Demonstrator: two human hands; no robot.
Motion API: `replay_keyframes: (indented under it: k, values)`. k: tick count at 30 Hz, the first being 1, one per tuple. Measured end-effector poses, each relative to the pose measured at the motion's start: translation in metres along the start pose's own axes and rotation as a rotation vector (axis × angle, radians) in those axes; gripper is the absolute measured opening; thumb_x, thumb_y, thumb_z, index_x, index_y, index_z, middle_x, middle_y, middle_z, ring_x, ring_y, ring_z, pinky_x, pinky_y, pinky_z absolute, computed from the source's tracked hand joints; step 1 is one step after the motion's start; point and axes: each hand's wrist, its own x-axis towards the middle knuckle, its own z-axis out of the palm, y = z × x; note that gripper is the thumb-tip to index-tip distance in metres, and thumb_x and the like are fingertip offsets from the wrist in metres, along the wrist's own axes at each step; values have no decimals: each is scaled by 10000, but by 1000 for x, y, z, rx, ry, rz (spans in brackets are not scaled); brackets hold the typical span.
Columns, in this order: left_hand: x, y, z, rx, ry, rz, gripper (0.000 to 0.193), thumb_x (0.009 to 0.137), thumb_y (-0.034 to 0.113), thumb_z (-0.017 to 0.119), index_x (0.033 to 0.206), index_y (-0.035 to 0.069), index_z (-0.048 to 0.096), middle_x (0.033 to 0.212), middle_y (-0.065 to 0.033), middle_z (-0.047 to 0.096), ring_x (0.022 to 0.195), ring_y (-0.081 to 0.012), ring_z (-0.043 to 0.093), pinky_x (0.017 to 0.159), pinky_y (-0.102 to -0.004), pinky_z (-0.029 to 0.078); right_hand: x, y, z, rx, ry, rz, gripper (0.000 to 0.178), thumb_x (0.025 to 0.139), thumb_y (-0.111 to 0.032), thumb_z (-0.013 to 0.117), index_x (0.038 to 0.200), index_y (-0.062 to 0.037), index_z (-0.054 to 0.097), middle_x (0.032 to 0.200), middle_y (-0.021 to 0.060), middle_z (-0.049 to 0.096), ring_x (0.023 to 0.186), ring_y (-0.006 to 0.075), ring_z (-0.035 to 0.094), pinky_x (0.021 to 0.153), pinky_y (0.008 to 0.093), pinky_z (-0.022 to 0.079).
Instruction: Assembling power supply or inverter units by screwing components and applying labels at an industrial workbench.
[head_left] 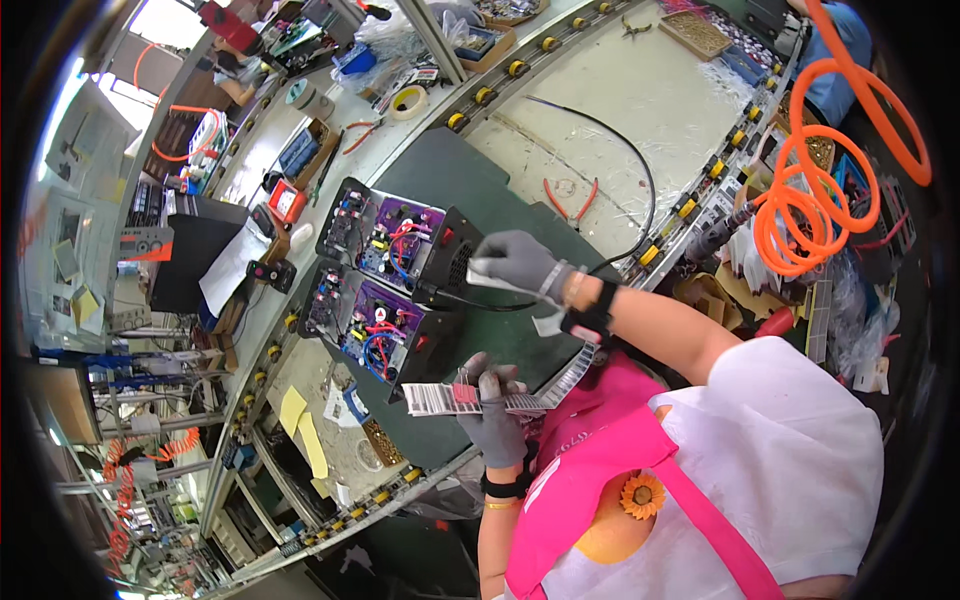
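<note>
Two open-topped electronic units stand side by side on a dark green mat [440, 440]. The far unit [400, 240] and the near unit [380, 330] both show purple circuit boards, coloured wires and a black end panel with a red switch. My left hand [492, 425], in a grey glove with bare fingertips, is closed on a long strip of white printed labels [440, 399] that trails back toward the pink apron. Beside the far unit's fan grille, my gloved right hand [522, 262] pinches a small white label [490, 281]. A black cable [640, 165] passes under that hand.
Roller tracks [690, 205] border the bench. Red-handled pliers [572, 200] lie beyond the mat, and a coiled orange air hose [800, 200] hangs at right. Tape [408, 102] and a red device [287, 202] sit on the far shelf; yellow paper [305, 430] lies at left.
</note>
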Motion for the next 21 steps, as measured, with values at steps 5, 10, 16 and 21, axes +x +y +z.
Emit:
replay_keyframes:
  k: [5,10,16,21]
  values:
    - [2,10,9,33,-167,66,349,963,250,467,1191,-14,476,840,-117,611,691,-163,588,668,-312,525,-102,-28,-35,504,-328,-13,150,855,-141,636,892,4,646,824,14,640,783,71,563,708,247,469]
    - [7,20,23,-3,-453,57,471,964,364,435,1228,-26,437,832,-105,572,766,-204,573,788,-382,514,-187,-36,-64,-586,-338,28,354,761,-300,703,1025,-69,652,1090,111,606,948,244,589,776,386,476]
    - [-12,-1,71,160,-1025,-73,537,973,340,442,1331,-56,390,1450,-203,315,1330,-307,343,1089,-421,292,-270,-46,-55,-678,235,-100,589,706,-433,724,1159,-92,566,1165,152,535,1062,321,531,838,467,444]
    - [-38,-29,100,251,-1335,-466,574,929,259,578,1368,-48,373,1395,-165,402,1188,-217,469,1016,-358,354,-308,-30,-31,-329,394,158,469,748,-397,700,1041,-48,588,951,154,634,863,303,629,750,391,483]
